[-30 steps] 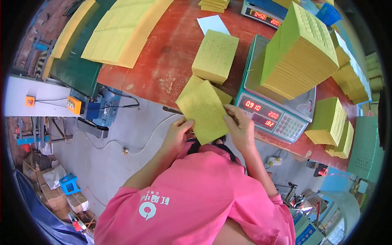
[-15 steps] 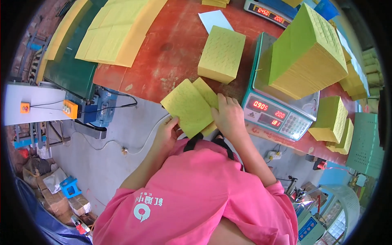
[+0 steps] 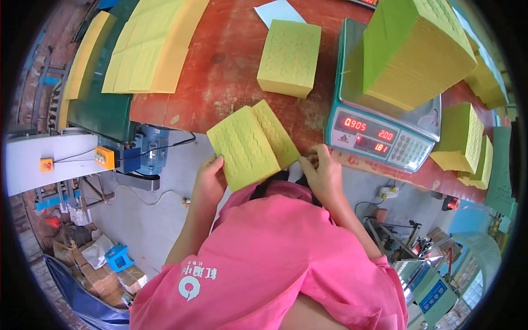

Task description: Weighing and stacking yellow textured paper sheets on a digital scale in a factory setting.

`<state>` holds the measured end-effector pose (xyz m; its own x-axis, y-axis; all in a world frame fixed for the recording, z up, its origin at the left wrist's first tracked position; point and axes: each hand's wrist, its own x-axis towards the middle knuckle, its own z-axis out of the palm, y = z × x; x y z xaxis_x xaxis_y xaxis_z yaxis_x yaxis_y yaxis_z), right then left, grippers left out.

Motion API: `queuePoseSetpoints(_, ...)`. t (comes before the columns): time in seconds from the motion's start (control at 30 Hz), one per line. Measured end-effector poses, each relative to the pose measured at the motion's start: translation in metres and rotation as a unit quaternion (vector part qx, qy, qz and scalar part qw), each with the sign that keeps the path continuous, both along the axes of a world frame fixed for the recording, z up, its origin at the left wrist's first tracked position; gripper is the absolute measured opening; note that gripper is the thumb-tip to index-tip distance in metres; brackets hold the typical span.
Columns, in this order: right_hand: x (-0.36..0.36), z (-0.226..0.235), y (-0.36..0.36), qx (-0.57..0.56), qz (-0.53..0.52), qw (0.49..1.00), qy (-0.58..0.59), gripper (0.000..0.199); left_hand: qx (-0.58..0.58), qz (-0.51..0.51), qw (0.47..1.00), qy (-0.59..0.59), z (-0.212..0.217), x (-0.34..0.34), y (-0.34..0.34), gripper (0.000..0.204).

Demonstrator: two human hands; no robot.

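A small stack of yellow embossed paper sheets [image 3: 242,147] lies in my left hand [image 3: 210,180], thumb over its left edge and the other fingers hidden beneath. A second layer of the same sheets [image 3: 273,131] fans out to the right from under it. My right hand [image 3: 323,175] pinches the lower right corner of that layer between thumb and fingertips. Both hands are at the front edge of the red table [image 3: 214,71]. Beyond them stands a yellow paper block [image 3: 289,58]. At the right, a digital scale [image 3: 379,135] bears a tall paper stack [image 3: 410,60].
A light blue sheet [image 3: 278,12] lies behind the block. Large yellow sheets [image 3: 151,47] are piled at the far left, by a green surface [image 3: 104,107]. Smaller paper stacks [image 3: 459,137] sit right of the scale. A blue stool [image 3: 118,257] is at lower left.
The sheets have turned more upright and shifted slightly left. My right hand has slid from the fanned layer's upper right edge down to its lower corner, fingers now pinched. The view has shifted.
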<state>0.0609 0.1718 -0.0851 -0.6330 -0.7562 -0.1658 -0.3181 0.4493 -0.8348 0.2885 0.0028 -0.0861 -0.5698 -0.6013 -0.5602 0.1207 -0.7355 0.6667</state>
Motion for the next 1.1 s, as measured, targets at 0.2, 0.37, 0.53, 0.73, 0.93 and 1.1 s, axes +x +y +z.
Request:
queuePoseSetpoints(0.2, 0.011, -0.013, 0.003, -0.034, -0.018, 0.991, -0.131, 0.033, -0.018, -0.042, 0.999, -0.006, -0.001, -0.019, 0.009, 0.042)
queuePoseSetpoints(0.37, 0.017, -0.028, 0.005, -0.123, -0.037, 0.94, -0.317, 0.031, -0.054, -0.045, 0.994, -0.087, -0.01, -0.037, 0.022, 0.039)
queuePoseSetpoints(0.53, 0.018, -0.033, 0.004, -0.157, -0.061, 0.914, -0.368, 0.029, -0.112, -0.04, 0.983, -0.139, -0.009, -0.047, 0.02, 0.031)
queuePoseSetpoints(0.73, 0.014, -0.011, -0.005, -0.139, -0.069, 0.929, -0.336, 0.038, -0.173, -0.011, 0.964, -0.203, -0.022, -0.044, 0.017, 0.028)
queuePoseSetpoints(0.93, 0.003, -0.011, -0.029, -0.047, 0.063, 0.986, -0.148, 0.044, 0.011, 0.001, 0.999, -0.047, -0.011, -0.044, 0.007, 0.04)
queuePoseSetpoints(1.1, 0.006, 0.002, -0.042, -0.167, 0.103, 0.974, -0.114, 0.036, -0.198, -0.016, 0.979, -0.044, 0.025, -0.042, -0.005, 0.045)
